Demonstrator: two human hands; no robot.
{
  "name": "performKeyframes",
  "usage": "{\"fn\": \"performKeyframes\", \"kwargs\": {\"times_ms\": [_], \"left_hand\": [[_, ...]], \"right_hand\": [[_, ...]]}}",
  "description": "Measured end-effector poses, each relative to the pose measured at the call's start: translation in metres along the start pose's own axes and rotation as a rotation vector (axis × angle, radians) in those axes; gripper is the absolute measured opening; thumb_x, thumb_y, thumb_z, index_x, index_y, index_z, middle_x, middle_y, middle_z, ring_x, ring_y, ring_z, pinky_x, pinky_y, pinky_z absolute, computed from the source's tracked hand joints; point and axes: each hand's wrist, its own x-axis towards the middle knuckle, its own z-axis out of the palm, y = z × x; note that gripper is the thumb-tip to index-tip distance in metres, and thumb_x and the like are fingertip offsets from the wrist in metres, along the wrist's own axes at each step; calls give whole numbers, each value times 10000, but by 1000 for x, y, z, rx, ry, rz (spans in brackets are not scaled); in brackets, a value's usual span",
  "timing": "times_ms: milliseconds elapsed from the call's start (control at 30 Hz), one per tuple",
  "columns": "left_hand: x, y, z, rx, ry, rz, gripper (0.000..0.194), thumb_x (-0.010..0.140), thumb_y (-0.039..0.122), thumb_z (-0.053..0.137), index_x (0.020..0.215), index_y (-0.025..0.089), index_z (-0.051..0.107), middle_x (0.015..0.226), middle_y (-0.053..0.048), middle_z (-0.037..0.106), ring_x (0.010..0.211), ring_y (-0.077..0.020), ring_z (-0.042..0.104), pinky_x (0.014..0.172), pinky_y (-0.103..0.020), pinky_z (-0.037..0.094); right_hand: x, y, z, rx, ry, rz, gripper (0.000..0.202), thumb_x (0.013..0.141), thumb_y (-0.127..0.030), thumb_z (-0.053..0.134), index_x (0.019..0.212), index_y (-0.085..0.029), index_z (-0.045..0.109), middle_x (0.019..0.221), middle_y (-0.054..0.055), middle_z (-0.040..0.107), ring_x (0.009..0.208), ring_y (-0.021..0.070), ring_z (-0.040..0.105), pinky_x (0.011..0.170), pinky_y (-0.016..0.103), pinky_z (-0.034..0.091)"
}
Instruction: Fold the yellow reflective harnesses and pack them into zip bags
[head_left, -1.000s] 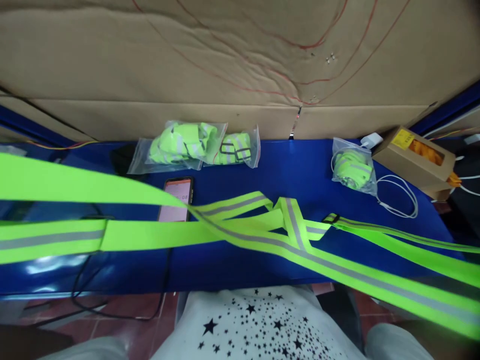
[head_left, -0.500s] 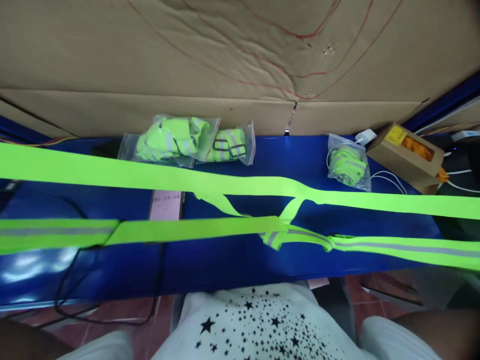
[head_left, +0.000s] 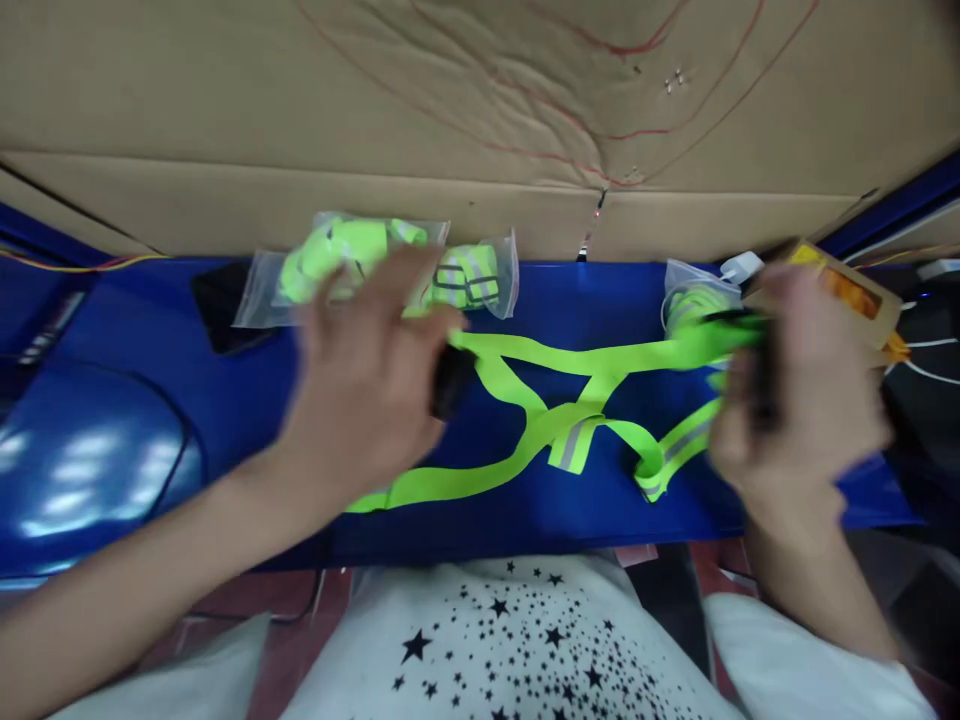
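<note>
A neon-yellow reflective harness [head_left: 517, 455] of flat straps with grey stripes hangs slack over the blue table between my hands. On the left, my left hand [head_left: 367, 370], smeared by motion, is closed on its straps, with a black piece [head_left: 452, 380] by the fingertips. Across from it, my right hand [head_left: 802, 400] is closed on the other end of the straps, also blurred, with a dark piece [head_left: 765, 375] at its fingers. One short striped strap end [head_left: 571, 448] dangles at the middle, and a loop curls beside it. My fingers hide both outer ends of the harness.
Clear bags of folded yellow straps [head_left: 476, 275] lie along the back of the blue table [head_left: 600, 515]. A further bag [head_left: 686, 290], a white charger [head_left: 741, 267] and a cardboard box [head_left: 874, 300] are at right. A dark phone-like object [head_left: 229, 305] lies at back left.
Both hands have come into view from the sides, moving inward. The straps, stretched taut across the whole view before, now sag and bend between them.
</note>
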Motion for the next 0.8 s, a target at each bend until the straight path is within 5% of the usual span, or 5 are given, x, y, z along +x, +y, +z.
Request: {"fn": "performKeyframes", "kwargs": {"times_ms": [67,233,433,600,800], "left_hand": [[-1,17,26,-123,-176,141,359,870,79,523,1217,165,492,1278,-167,643,1194,-342,647,999,-555,549],[-2,38,65,-323,-485,-114,407,858,170,555,1238,162,408,1210,-177,588,1043,-324,670,803,-481,610],[-7,28,73,-542,-513,-163,582,964,236,575,1481,158,318,1370,-172,440,1175,-289,619,1027,-507,561],[0,27,72,-359,-418,-208,605,980,402,662,1430,100,393,1341,-207,482,1142,-347,640,937,-539,599],[15,34,57,-135,-361,-173,618,951,281,689,1439,43,394,1316,-250,493,1100,-375,664,773,-458,635]], "right_hand": [[5,-15,25,-32,30,-174,701,993,-116,403,1673,-198,253,1487,166,533,1380,330,552,1115,498,536],[7,-45,72,146,-247,-24,815,924,-42,398,1687,-122,124,1541,258,377,1439,382,483,1091,548,562],[1,-48,79,115,-306,96,736,952,-88,382,1657,-40,176,1573,304,319,1460,397,460,1026,532,610],[14,-54,81,11,-348,139,675,964,-99,376,1618,21,258,1570,321,348,1384,407,539,944,497,651],[35,-62,78,-55,-362,116,674,929,-18,314,1602,28,299,1552,325,376,1335,395,577,1031,566,597]]}}
